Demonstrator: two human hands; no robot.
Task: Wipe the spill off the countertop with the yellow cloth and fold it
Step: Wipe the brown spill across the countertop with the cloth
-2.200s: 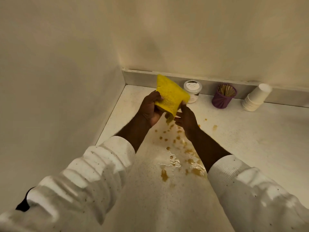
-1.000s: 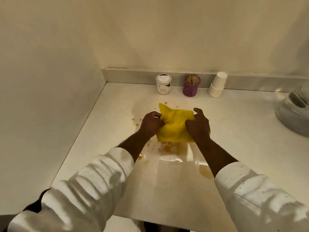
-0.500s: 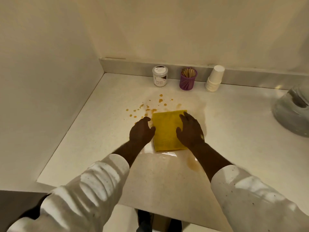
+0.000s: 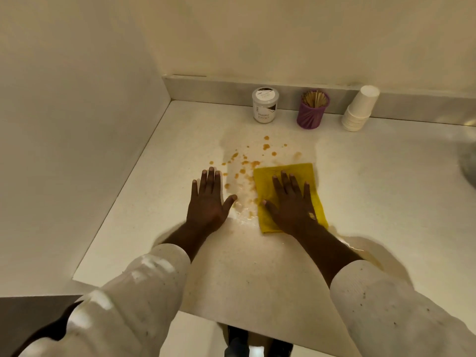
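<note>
The folded yellow cloth (image 4: 309, 181) lies flat on the white countertop (image 4: 373, 202). My right hand (image 4: 291, 202) presses on it with the palm down and the fingers spread. My left hand (image 4: 208, 199) rests flat on the bare countertop to the left of the cloth, fingers apart, holding nothing. Brown spill drops (image 4: 244, 166) dot the surface between and beyond my hands. A thin wet film (image 4: 242, 215) shines near my left thumb, and a brownish puddle (image 4: 360, 251) sits beside my right forearm.
Along the back ledge stand a white lidded jar (image 4: 265, 105), a purple cup of wooden sticks (image 4: 313, 109) and a tilted stack of white paper cups (image 4: 360, 108). A wall closes the left side. A grey object (image 4: 468, 161) shows at the right edge.
The cloth came down from mid-air onto the counter. Since half a second ago it slid right under my right hand, and my left hand came off it onto the bare counter.
</note>
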